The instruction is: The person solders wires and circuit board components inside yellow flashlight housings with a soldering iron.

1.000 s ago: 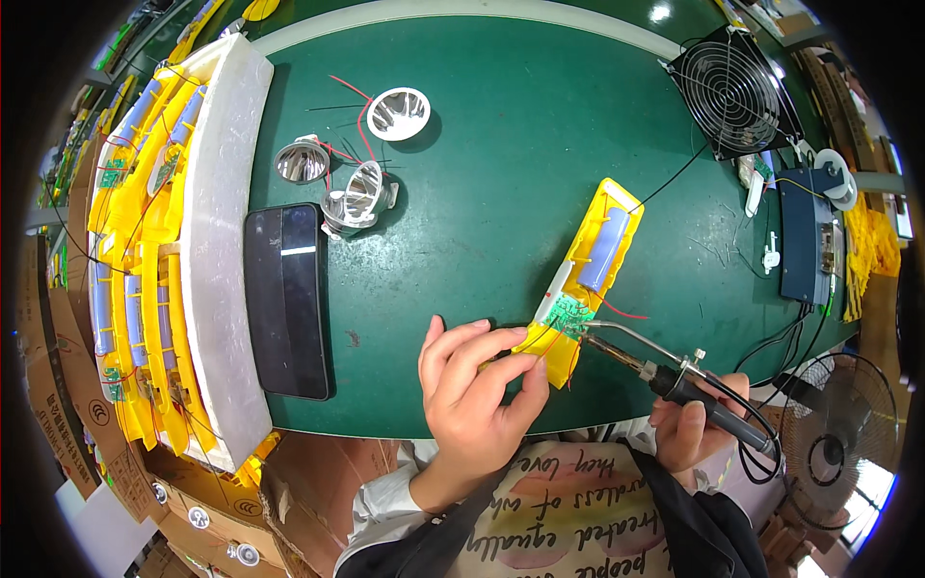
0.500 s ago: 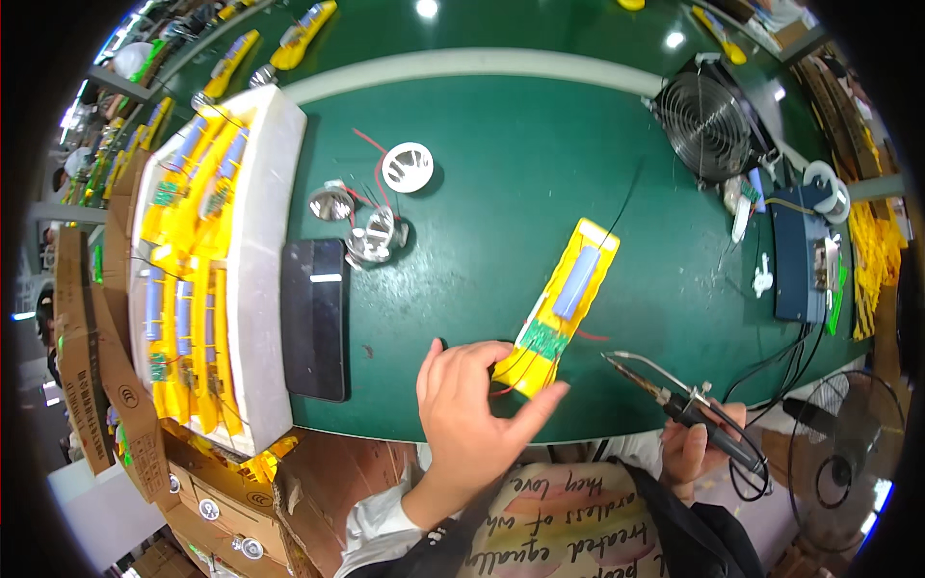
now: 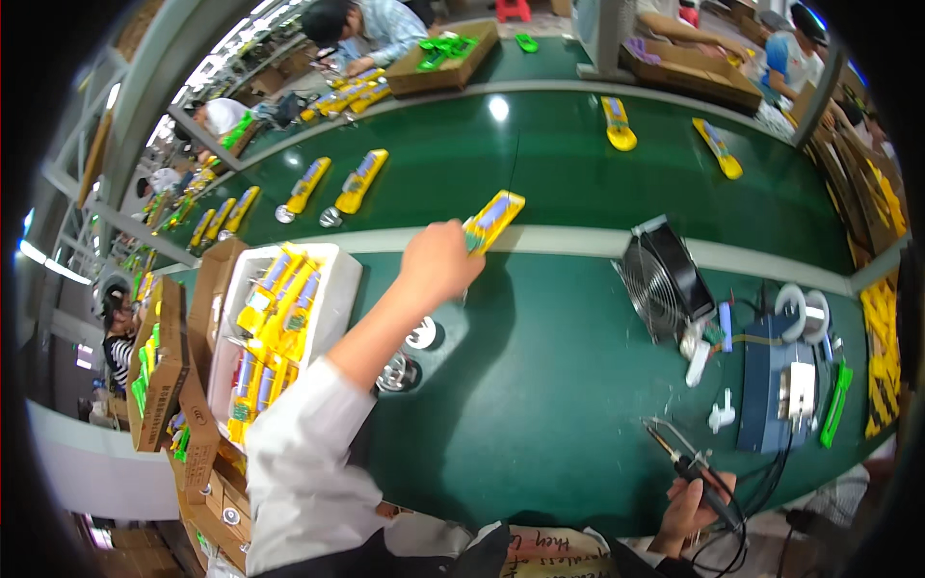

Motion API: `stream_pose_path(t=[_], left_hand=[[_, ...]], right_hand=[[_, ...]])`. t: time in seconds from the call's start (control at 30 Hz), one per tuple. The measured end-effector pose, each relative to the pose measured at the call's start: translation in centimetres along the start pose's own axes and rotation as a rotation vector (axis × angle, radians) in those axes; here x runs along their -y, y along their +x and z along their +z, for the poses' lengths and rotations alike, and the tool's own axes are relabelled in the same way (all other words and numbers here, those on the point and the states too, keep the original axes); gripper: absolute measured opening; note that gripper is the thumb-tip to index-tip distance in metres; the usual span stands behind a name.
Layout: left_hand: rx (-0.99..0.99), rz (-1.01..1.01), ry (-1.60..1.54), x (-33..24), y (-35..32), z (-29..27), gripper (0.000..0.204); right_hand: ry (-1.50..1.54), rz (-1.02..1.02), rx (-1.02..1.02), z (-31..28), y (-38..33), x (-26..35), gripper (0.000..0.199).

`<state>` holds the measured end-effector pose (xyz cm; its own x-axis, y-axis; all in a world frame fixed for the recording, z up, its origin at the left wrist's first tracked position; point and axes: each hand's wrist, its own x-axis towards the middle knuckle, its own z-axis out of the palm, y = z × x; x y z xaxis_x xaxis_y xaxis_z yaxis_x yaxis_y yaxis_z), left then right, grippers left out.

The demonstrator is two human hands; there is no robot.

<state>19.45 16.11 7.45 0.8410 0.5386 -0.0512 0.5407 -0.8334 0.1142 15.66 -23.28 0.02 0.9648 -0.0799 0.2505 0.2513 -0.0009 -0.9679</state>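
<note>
My left hand (image 3: 439, 265) reaches far forward, its fingers closed on one end of a yellow plastic housing (image 3: 499, 218). A blue-purple cylindrical battery and part of a green circuit board show in it, and a thin dark wire rises from its far end. It is over the light rail between the bench and the green belt. Near the front edge, my right hand (image 3: 686, 508) grips a soldering iron (image 3: 696, 472) with a thin metal tube along its tip, pointing up and left. Silvery reflector cups (image 3: 397, 372) and a white-rimmed cup (image 3: 422, 333) lie under my left forearm.
A white foam box (image 3: 339, 289) of yellow housings stands at left. At right are a black fan (image 3: 665, 275), a blue soldering station (image 3: 761, 385), a solder spool (image 3: 815, 313) and a green strip (image 3: 836, 405). More housings (image 3: 361, 181) lie on the belt (image 3: 434, 144); people work beyond it.
My left hand has lifted the yellow housing off the bench and carried it forward to the belt's edge. The view has tilted up. My right hand still holds the soldering iron.
</note>
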Motion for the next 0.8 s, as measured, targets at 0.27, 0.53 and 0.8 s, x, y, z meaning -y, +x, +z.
stream_pose_path(t=[0.27, 0.53, 0.8], left_hand=[[-0.218, -0.198, -0.164, 1.7, 13.3, 4.7, 0.040], [-0.159, -0.162, 0.101, 7.6, -7.4, -7.4, 0.038], [-0.061, -0.578, -0.056, 19.6, -24.3, -8.2, 0.056]], right_hand=[[-0.111, 0.112, 0.081, -0.7, 1.0, 0.2, 0.034], [-0.112, 0.134, -0.006, 0.3, 1.7, 0.5, 0.034], [0.041, 0.078, 0.011, 1.6, 0.9, 1.1, 0.023]])
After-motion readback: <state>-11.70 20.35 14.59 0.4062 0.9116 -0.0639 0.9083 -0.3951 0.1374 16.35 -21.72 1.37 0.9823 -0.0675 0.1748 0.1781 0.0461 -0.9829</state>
